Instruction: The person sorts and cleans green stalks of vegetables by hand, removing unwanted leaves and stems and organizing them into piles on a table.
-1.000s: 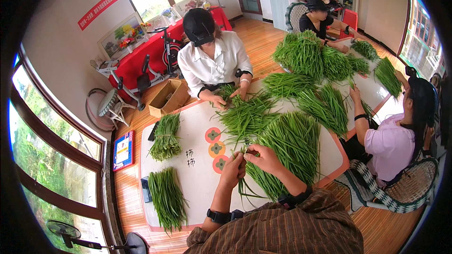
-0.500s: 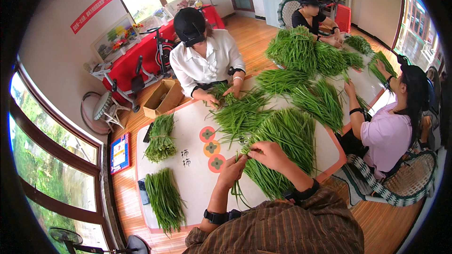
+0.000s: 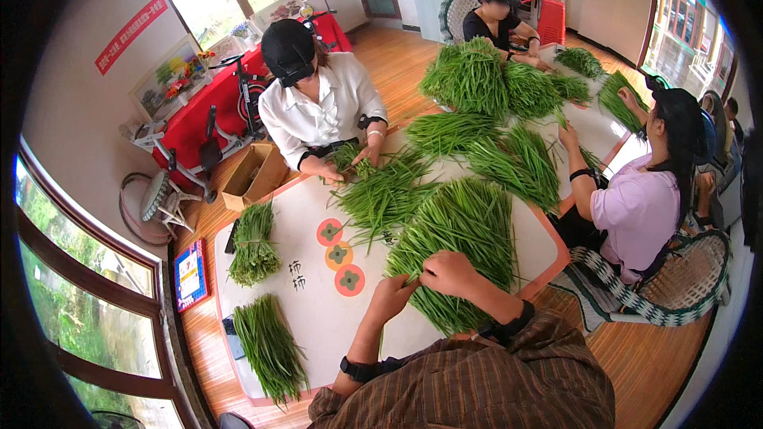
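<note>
My left hand (image 3: 389,299) is closed in a pinch, with a few thin green strands of chives showing beneath it. Close beside it, my right hand (image 3: 447,274) has its fingers pinched together over the near side of a large heap of chives (image 3: 469,218). The fingertips of both hands almost meet, and what lies between them is mostly hidden. On the left of the white table (image 3: 318,342) rest two bundles of chives: a tied one (image 3: 253,246) and a nearer one (image 3: 270,349).
Across the table, a person in white (image 3: 322,103) handles loose chives (image 3: 381,195). A person in pink (image 3: 636,191) and one in black (image 3: 501,28) work at the right and far end. More chives (image 3: 465,79) are piled there. A phone (image 3: 233,338) lies at the left edge.
The view has shifted, so the scene sits further left. My hands have come down slightly, and the strands that hung below my left hand now show far less. The co-workers keep handling chives.
</note>
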`<state>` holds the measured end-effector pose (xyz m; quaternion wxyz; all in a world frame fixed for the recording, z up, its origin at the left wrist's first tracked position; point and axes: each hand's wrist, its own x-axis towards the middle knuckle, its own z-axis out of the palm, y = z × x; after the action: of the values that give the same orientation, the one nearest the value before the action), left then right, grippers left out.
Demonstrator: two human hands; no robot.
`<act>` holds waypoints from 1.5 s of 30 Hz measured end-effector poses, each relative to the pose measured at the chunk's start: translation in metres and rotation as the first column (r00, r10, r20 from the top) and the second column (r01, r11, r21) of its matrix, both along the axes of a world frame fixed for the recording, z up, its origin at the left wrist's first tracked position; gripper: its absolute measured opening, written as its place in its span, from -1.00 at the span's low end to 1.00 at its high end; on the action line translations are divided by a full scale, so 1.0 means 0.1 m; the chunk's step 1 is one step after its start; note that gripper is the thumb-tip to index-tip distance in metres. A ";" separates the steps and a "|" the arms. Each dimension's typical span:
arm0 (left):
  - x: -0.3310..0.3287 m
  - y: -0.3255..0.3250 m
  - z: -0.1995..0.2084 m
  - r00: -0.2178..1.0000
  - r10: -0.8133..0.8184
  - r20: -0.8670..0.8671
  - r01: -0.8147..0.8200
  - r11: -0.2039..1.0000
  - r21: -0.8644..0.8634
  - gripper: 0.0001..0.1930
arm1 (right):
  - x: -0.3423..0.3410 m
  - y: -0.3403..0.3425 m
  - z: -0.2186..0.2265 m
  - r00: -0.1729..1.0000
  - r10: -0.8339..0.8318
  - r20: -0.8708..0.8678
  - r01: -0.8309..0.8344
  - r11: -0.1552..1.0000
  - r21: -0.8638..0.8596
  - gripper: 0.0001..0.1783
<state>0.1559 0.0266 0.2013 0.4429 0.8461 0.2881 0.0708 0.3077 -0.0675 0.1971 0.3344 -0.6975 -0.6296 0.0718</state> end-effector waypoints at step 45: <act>-0.32 0.15 0.14 0.923 0.381 0.057 -0.195 0.591 -0.783 -0.76 | 0.28 -0.24 -1.47 0.976 -0.180 0.124 0.210 0.931 -0.299 -0.77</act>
<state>0.1242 0.0419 0.2150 0.7691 0.5074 0.3739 0.1061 0.3358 -0.0914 0.0504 0.1963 -0.8029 -0.5533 0.1032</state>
